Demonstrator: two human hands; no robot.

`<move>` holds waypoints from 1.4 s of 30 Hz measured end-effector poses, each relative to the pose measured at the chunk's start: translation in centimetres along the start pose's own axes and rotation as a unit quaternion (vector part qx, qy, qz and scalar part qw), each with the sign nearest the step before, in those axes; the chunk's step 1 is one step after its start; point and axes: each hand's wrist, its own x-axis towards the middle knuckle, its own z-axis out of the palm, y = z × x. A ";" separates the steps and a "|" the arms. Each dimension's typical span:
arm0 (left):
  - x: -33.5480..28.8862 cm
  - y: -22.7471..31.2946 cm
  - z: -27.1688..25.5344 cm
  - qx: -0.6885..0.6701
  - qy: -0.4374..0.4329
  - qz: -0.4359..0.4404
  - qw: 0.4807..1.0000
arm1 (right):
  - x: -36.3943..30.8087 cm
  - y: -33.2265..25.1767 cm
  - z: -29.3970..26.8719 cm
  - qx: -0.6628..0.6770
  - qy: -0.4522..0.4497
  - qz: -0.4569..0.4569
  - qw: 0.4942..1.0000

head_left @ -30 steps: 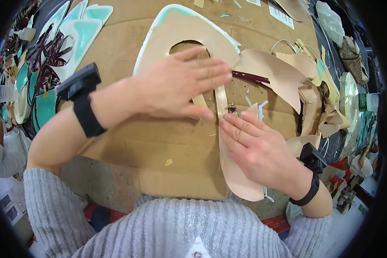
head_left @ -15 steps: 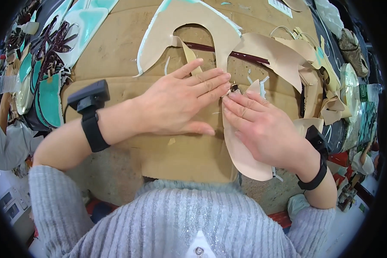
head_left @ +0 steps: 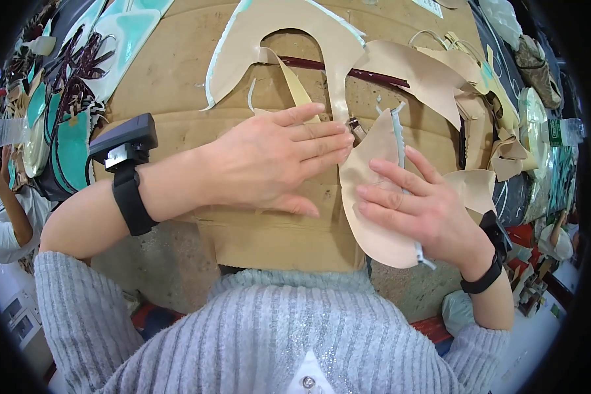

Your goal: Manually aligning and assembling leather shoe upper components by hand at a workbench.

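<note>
My left hand [head_left: 285, 154] lies flat with its fingers stretched to the right, the fingertips at the edge of a beige leather-like piece [head_left: 373, 240]. The piece is leaf-shaped, with a pale blue-white strip along its right edge. On it rests my right hand [head_left: 417, 207], fingers spread apart and grasping nothing. Just beyond the left fingertips sits a small dark metallic part [head_left: 357, 129], too small to name. Farther off lies a large arched beige piece [head_left: 243, 49] with pale blue-white edges. A dark red strip [head_left: 381, 77] passes under its legs.
Brown cardboard [head_left: 276, 243] covers the work surface. Beige cut pieces [head_left: 423, 75] lie at the right. At the left are turquoise-coated pieces [head_left: 128, 46] and a tangle of dark red strips [head_left: 85, 65]. A person's arm [head_left: 13, 197] shows at the far left.
My right hand has moved down and right, off the upper tip of the beige piece, and its fingers have spread. The metallic part shows more now. My left hand has stayed nearly in place.
</note>
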 end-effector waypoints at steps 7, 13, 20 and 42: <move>0.8 1.1 0.7 -0.017 0.059 -0.039 0.997 | 0.4 0.8 0.1 0.103 -0.029 0.013 0.994; 0.1 0.8 -1.1 -0.042 0.023 -0.045 0.998 | 0.5 1.3 -0.1 0.153 -0.016 0.011 0.988; 0.2 -2.7 -4.1 -0.242 -0.028 -0.028 0.970 | 0.1 1.4 -0.2 0.139 0.022 0.003 0.990; 3.8 -13.1 -13.0 -0.286 -0.054 -0.171 0.941 | -1.2 1.1 -5.7 0.319 0.163 0.297 0.885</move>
